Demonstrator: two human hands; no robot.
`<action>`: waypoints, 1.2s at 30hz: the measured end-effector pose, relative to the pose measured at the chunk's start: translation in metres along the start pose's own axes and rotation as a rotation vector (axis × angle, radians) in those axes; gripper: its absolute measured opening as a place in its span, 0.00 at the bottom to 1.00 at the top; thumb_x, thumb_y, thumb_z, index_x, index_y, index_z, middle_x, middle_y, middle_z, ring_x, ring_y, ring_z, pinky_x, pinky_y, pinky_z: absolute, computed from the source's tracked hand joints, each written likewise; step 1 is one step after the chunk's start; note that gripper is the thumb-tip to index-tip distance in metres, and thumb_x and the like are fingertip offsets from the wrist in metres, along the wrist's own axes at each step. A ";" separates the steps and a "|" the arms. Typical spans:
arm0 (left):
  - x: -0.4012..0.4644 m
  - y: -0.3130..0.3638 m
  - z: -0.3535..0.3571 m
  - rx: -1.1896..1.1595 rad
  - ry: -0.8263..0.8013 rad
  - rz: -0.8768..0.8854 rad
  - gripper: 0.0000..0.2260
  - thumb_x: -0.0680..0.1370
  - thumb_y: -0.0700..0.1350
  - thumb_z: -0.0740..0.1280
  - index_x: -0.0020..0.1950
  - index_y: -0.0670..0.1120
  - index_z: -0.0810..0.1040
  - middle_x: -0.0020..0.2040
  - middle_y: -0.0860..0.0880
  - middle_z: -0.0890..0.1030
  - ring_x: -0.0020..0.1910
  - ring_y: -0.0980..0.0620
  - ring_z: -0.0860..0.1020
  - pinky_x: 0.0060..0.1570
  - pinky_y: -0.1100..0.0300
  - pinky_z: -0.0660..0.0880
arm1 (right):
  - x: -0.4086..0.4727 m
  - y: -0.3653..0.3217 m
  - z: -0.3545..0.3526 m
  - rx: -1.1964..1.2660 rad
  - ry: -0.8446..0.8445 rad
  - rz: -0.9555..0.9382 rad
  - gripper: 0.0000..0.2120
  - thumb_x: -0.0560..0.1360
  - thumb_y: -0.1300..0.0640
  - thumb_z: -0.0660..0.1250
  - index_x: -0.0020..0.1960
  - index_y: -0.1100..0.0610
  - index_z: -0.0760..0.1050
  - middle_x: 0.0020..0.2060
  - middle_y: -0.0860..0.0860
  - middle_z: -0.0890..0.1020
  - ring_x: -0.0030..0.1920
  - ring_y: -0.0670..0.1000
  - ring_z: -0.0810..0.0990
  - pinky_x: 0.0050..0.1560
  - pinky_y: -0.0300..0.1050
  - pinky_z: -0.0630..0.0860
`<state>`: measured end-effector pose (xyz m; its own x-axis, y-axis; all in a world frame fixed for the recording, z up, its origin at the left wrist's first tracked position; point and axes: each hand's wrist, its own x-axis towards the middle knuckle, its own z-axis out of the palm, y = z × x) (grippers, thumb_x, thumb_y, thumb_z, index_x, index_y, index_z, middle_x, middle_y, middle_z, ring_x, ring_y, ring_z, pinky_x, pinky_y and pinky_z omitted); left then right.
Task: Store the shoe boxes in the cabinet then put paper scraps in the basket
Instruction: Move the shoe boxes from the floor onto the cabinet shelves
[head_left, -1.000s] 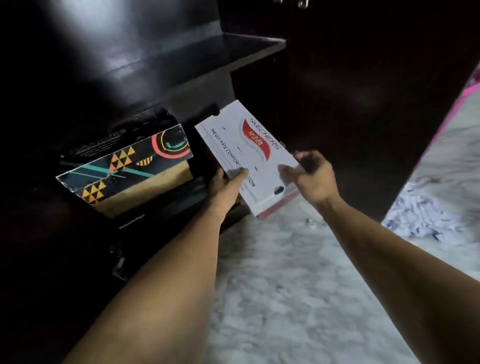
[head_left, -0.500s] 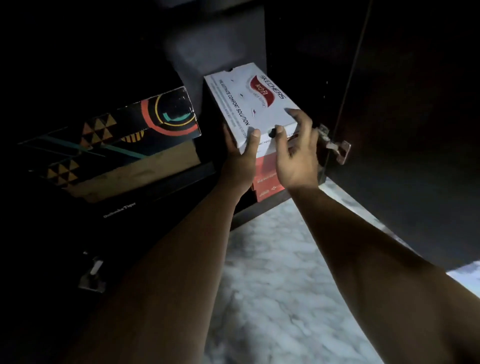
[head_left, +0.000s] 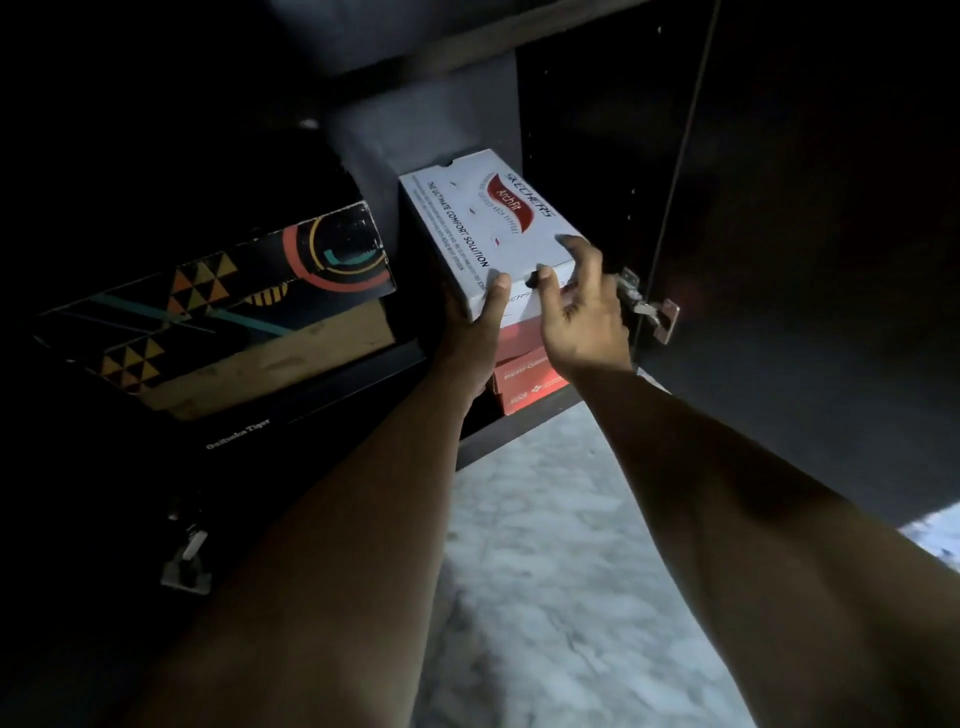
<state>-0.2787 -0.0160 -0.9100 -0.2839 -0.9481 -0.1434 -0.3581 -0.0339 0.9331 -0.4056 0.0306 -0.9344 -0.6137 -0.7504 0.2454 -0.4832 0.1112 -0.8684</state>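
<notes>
Your left hand (head_left: 475, 332) grips the white shoe box (head_left: 488, 228) near corner, right hand (head_left: 582, 312) open-fingered on its front; push it toward 12 o'clock, square atop the red box (head_left: 524, 384).

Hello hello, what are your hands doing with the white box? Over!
Left hand grips white shoe box front corner. Right hand fingers rest on its lid edge. Box sits atop red box inside cabinet. Nothing blocking.

Skechers box (head_left: 488, 228) sits atop another box (head_left: 524, 374), right of patterned box (head_left: 234, 291).
</notes>
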 end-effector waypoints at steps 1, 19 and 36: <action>-0.006 -0.001 0.000 0.027 -0.023 -0.013 0.40 0.70 0.77 0.59 0.78 0.64 0.57 0.75 0.52 0.70 0.69 0.44 0.73 0.67 0.37 0.72 | 0.001 -0.004 -0.008 -0.024 -0.058 0.017 0.24 0.80 0.31 0.53 0.74 0.31 0.57 0.61 0.55 0.74 0.60 0.59 0.78 0.64 0.67 0.74; -0.222 -0.005 0.203 0.409 -0.480 0.152 0.08 0.75 0.53 0.73 0.50 0.50 0.83 0.48 0.50 0.86 0.51 0.47 0.83 0.52 0.56 0.77 | -0.223 0.101 -0.299 -0.611 -0.006 0.341 0.17 0.80 0.40 0.61 0.61 0.49 0.79 0.57 0.52 0.81 0.60 0.57 0.79 0.55 0.52 0.79; -0.373 0.167 0.442 0.078 -0.927 0.187 0.51 0.66 0.77 0.66 0.81 0.56 0.55 0.79 0.51 0.66 0.77 0.45 0.66 0.75 0.44 0.65 | -0.334 0.113 -0.681 -0.392 1.183 0.744 0.42 0.73 0.41 0.72 0.79 0.57 0.60 0.75 0.61 0.69 0.75 0.63 0.66 0.75 0.56 0.64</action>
<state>-0.6259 0.4720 -0.8460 -0.9238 -0.3063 -0.2297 -0.2840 0.1461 0.9476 -0.6809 0.7379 -0.8213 -0.8463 0.5039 0.1725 0.1532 0.5404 -0.8273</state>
